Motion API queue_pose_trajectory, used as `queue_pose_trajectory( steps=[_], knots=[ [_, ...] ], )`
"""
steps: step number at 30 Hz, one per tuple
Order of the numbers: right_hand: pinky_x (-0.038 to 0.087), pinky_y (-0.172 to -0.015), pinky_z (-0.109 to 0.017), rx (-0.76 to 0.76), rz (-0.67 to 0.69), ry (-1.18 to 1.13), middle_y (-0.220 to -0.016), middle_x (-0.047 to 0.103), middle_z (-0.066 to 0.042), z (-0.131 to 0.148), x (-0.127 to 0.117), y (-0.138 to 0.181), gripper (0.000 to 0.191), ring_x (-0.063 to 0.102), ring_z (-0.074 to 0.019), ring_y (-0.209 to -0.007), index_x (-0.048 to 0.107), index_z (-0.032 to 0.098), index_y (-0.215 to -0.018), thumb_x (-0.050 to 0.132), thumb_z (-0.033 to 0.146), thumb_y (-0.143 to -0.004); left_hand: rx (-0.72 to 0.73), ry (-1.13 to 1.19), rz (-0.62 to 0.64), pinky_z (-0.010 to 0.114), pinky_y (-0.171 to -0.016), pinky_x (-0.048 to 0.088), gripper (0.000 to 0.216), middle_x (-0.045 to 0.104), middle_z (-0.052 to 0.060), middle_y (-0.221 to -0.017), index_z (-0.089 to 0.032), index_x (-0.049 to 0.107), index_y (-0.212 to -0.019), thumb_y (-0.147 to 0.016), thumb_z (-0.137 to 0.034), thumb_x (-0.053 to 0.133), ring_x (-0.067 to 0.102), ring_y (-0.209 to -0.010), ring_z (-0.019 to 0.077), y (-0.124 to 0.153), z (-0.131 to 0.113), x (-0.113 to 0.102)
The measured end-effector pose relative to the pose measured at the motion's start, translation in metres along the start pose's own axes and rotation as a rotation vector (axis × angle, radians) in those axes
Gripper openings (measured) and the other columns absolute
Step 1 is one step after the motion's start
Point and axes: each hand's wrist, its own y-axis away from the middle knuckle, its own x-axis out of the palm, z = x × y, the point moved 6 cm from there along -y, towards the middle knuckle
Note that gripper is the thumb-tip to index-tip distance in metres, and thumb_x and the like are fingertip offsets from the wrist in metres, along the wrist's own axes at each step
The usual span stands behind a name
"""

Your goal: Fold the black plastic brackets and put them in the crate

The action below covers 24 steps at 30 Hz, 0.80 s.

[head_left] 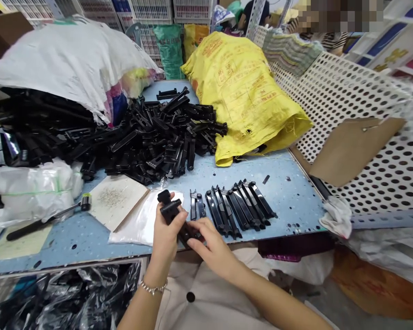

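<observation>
My left hand [166, 229], with a bracelet at the wrist, is wrapped round a long black plastic part [171, 208] just over the table's front edge. My right hand [211, 245] pinches the lower end of the same part; the fingers partly hide it. To the right of my hands lies a row of several slim black plastic pieces [242, 206], side by side on the blue table [292, 197]. Behind my hands spreads a large heap of loose black plastic parts [158, 133]. Beside my left hand lies a clear plastic bag [141, 224].
A small mallet [41, 228] and a cardboard sheet [115, 199] with tiny bits on it lie at the left. Behind stand a white sack [65, 59] and a yellow sack [241, 87]. A perforated white crate [382, 174] borders the right side. Bagged parts [86, 293] sit below.
</observation>
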Motion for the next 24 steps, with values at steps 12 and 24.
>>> queue_pose_trajectory(
  steps=[12,24],
  knots=[
    [0.046,-0.089,-0.045,-0.137,-0.128,0.288,-0.111,0.058,-0.011,0.02,0.008,-0.009,0.032,0.053,-0.0267,-0.105,0.048,0.019,-0.119,0.053,0.025,-0.088,0.052,-0.13,0.025,0.031,-0.09,0.048,0.044,0.063,0.003,-0.097,-0.021,0.056,-0.11,-0.075,-0.042,0.073,0.064,-0.092,0.0181,0.021,-0.004,-0.002],
    [0.035,-0.105,-0.053,-0.092,-0.323,0.716,-0.128,0.058,-0.012,-0.011,-0.09,-0.006,0.031,0.044,-0.0302,-0.127,0.06,0.022,-0.12,0.048,0.029,-0.093,0.104,-0.621,-0.288,0.034,-0.069,0.052,0.054,0.06,0.001,-0.08,-0.015,0.057,-0.105,-0.067,-0.05,0.072,0.059,-0.072,0.018,-0.073,-0.02,-0.088]
  ],
)
